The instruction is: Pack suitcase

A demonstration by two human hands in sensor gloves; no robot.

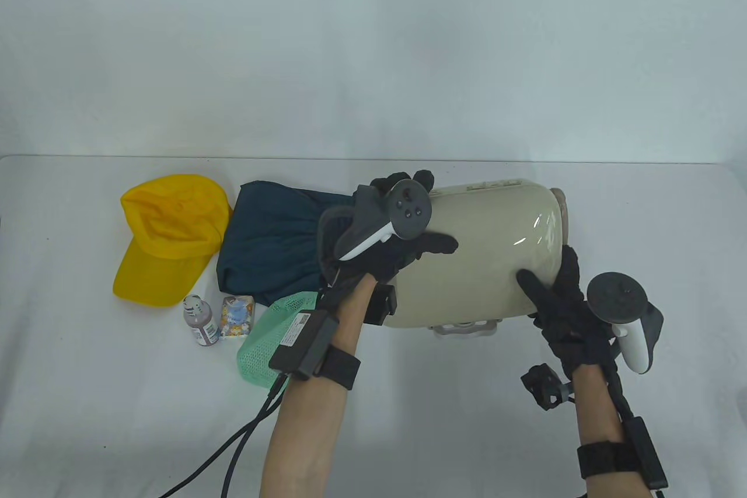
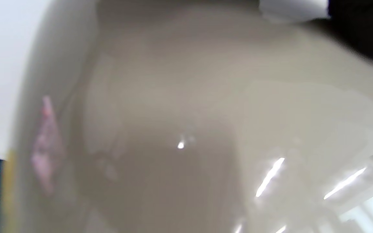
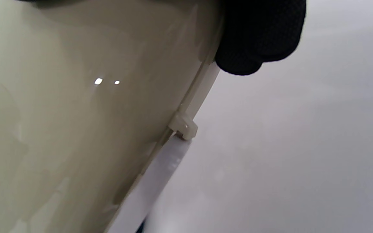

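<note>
- Table view shows the suitcase (image 1: 484,253) — beige, hard and glossy — lying shut on the table (image 1: 671,218), a little right of the middle, with its carry handle (image 1: 465,328) at the near edge, toward me.
- My left hand (image 1: 385,241) lies on the left part of the lid; the thumb stretches flat over the shell and the other fingers reach over the far left corner, but how much they bend there is hidden by the tracker.
- My right hand (image 1: 560,299) holds the near right corner — the thumb is straight on the lid, and the fingers go round the right end. In the right wrist view one fingertip (image 3: 257,35) sits just at the seam, above a small clasp (image 3: 184,127).
- Left wrist view gives only the blurred shell, very close, so it tells nothing about the fingers.
- The things to pack wait on the left, outside the case: a yellow cap (image 1: 169,235), a folded dark blue cloth (image 1: 268,247), a small bottle (image 1: 200,321), a little printed packet (image 1: 236,317) and a green mesh pouch (image 1: 265,340).
- I judge this is the first step: nothing is packed and the case is not yet open.
- The next move probably needs the fingers to find the seam or the clasp and lift the lid, while one hand keeps the case steady, because the smooth shell may slide.
</note>
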